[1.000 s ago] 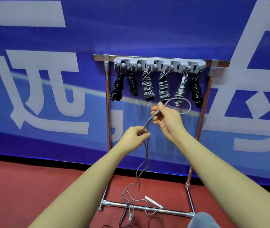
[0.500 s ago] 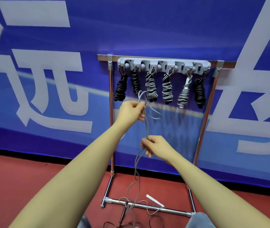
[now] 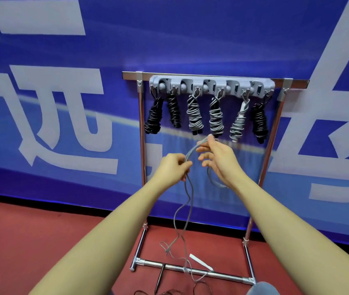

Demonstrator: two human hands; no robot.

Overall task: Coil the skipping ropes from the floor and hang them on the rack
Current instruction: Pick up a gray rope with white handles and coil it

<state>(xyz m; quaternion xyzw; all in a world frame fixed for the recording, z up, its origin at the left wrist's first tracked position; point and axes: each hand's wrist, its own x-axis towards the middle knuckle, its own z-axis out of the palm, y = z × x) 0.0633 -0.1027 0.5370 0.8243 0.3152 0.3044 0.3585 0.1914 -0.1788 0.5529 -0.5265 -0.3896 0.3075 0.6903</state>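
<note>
A grey skipping rope (image 3: 187, 211) hangs doubled from both my hands down to the red floor, where its white handle (image 3: 201, 261) lies by the rack's base bar. My left hand (image 3: 174, 167) pinches the two strands. My right hand (image 3: 218, 158) holds the rope's upper end at its fingertips, with a loop hanging behind the palm. The metal rack (image 3: 140, 145) stands in front of me; its grey hook bar (image 3: 211, 86) carries several coiled ropes, black and grey (image 3: 194, 116).
A blue banner wall with large white characters stands right behind the rack. A black rope with a dark handle (image 3: 160, 278) lies on the red floor at the rack's base. A bit of blue-grey cloth (image 3: 262, 289) shows at the bottom edge.
My left hand has dropped from near the hooks to mid height, and my right hand has risen above it. The rope's upper part now runs between the two hands.
</note>
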